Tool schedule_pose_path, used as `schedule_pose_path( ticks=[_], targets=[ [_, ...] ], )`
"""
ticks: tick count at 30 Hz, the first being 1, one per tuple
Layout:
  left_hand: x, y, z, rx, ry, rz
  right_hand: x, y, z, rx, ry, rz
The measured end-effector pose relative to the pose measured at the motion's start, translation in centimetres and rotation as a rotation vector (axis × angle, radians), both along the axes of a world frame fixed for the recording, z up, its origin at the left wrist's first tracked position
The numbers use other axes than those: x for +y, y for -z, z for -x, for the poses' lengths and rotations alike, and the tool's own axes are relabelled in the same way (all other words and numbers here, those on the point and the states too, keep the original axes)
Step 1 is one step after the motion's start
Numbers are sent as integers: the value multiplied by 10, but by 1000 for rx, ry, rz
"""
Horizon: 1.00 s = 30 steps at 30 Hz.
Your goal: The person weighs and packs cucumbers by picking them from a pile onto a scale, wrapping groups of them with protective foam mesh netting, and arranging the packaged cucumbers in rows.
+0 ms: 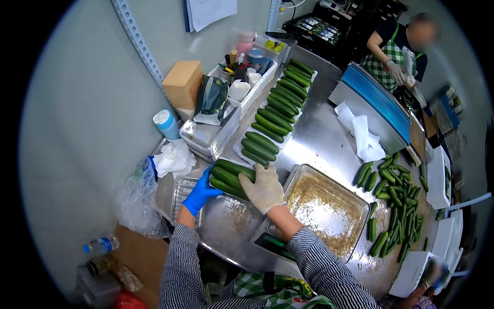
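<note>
A small tray of several cucumbers (pixel 230 177) is held between my two hands over the metal table. My left hand (pixel 199 194), in a blue glove, grips its left end. At the right end, my right hand (pixel 263 188) wears a pale knit glove, its fingers and thumb over the cucumbers. Just beyond are more groups of cucumbers (pixel 272 118) lined up on white trays. Beneath my left hand lies a clear ridged tray (pixel 181 191). A large metal tray (pixel 299 171) with brownish residue sits right of my right hand, beside a dark-screened device (pixel 275 244).
Loose cucumbers (pixel 401 206) are piled at the right near white boxes (pixel 438 177). A blue-topped machine (pixel 373 100) with white cloths stands behind. A co-worker (pixel 393 56) is at the back right, another person at lower right. Containers and a plastic bag (pixel 138 198) are on the left.
</note>
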<state>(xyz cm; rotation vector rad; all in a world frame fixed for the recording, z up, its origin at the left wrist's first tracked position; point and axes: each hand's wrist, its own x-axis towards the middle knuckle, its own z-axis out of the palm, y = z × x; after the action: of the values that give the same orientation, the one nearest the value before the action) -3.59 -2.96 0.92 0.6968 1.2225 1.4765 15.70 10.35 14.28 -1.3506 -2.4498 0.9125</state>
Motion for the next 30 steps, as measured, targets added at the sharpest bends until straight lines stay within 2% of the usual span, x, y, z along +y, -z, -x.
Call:
schedule_pose_path(
  ticks=[4, 6, 10, 12, 15, 16, 20, 23, 26, 30],
  targets=[
    [4, 28, -10, 46, 3, 111, 7, 34, 10, -225, -25, 149],
    [6, 16, -19, 19, -22, 87, 10, 45, 10, -243, -69, 151],
    [6, 8, -33, 510, -119, 296, 13, 54, 8, -275, -87, 193],
    [3, -34, -48, 848, -145, 465, 11, 53, 9, -271, -86, 180],
    [14, -54, -61, 1560, 66, 419, 9, 47, 8, -269, -87, 169],
    [19, -46, -61, 1634, 127, 315, 9, 44, 6, -269, -87, 174],
    [39, -18, -40, 1716, 266, 40, -1, 0, -6, -96, -116, 85],
    [49, -4, -33, 1746, 217, -52, -4, -27, -36, 138, -113, -108],
    [66, 4, -34, 1756, 186, -57, 3, -52, -77, 181, -39, -67],
    [71, 8, -28, 1786, 233, -57, 2, -48, -137, 255, 182, -78]
  ],
)
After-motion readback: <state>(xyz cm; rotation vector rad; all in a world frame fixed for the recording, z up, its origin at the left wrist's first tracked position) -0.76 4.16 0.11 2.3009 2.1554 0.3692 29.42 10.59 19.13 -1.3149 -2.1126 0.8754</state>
